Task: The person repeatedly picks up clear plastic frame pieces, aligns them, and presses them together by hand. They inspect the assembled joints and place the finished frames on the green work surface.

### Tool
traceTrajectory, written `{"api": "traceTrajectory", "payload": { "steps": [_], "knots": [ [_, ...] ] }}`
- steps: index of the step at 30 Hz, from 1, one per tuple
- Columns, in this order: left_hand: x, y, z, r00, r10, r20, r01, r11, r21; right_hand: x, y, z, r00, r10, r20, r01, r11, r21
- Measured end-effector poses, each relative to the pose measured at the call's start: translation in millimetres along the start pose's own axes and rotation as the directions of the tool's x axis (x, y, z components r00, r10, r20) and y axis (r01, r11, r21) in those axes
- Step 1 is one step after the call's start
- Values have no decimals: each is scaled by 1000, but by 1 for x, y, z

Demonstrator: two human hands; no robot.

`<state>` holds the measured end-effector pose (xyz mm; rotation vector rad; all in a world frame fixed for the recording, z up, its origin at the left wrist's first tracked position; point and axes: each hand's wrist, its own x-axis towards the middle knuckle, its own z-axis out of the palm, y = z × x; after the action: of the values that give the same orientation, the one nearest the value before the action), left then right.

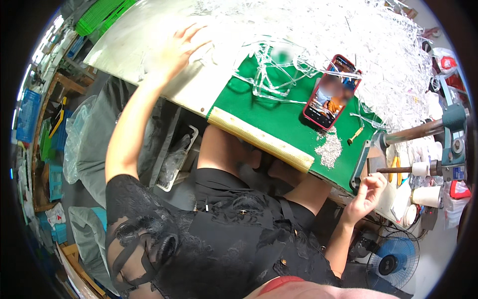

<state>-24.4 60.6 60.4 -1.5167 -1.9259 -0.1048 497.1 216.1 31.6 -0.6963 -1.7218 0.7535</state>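
Observation:
My left hand point(175, 54) is stretched out over the white tabletop point(124, 55), its fingers apart and nothing in them. Some clear plastic pieces lie just right of its fingertips. At the bench's right front, my right hand point(366, 198) has its fingers curled together; whether anything small is between them I cannot make out. It is beside the base of a bench press point(453, 144) with a horizontal metal column and a rod. Clear plastic frame-like pieces point(274, 79) rest on the green mat point(234, 102), left of a phone in a red case point(331, 94).
A big heap of clear plastic strips point(393, 70) covers the far right. Small pale granules point(329, 150) and a brass-coloured tool point(355, 135) lie on the mat. Yellow padding point(259, 141) lines the front edge. Orange-handled pliers point(394, 168) are by the press; a fan point(391, 261) stands below.

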Motion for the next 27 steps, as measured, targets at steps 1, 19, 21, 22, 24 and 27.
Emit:
{"api": "traceTrajectory", "payload": {
  "steps": [1,19,21,22,24,27],
  "knots": [
    [14,-3,2,973,231,-9,-222,948,229,-2,2,1,1000,22,6,-23,998,51],
    [13,-58,-67,968,-103,228,250,460,-852,-2,-1,7,918,123,378,33,924,-381],
    [17,-59,-64,920,-205,333,365,142,-920,-1,-3,9,917,170,360,-27,930,-368],
    [14,-66,-64,882,-230,411,402,-87,-912,-1,-2,8,922,158,354,-22,933,-359],
    [19,-44,-73,876,-279,394,250,-437,-864,-1,0,6,931,144,335,-15,933,-360],
    [17,-13,-91,899,-314,306,-7,-708,-706,0,1,8,933,129,335,7,927,-376]
  ]
}}
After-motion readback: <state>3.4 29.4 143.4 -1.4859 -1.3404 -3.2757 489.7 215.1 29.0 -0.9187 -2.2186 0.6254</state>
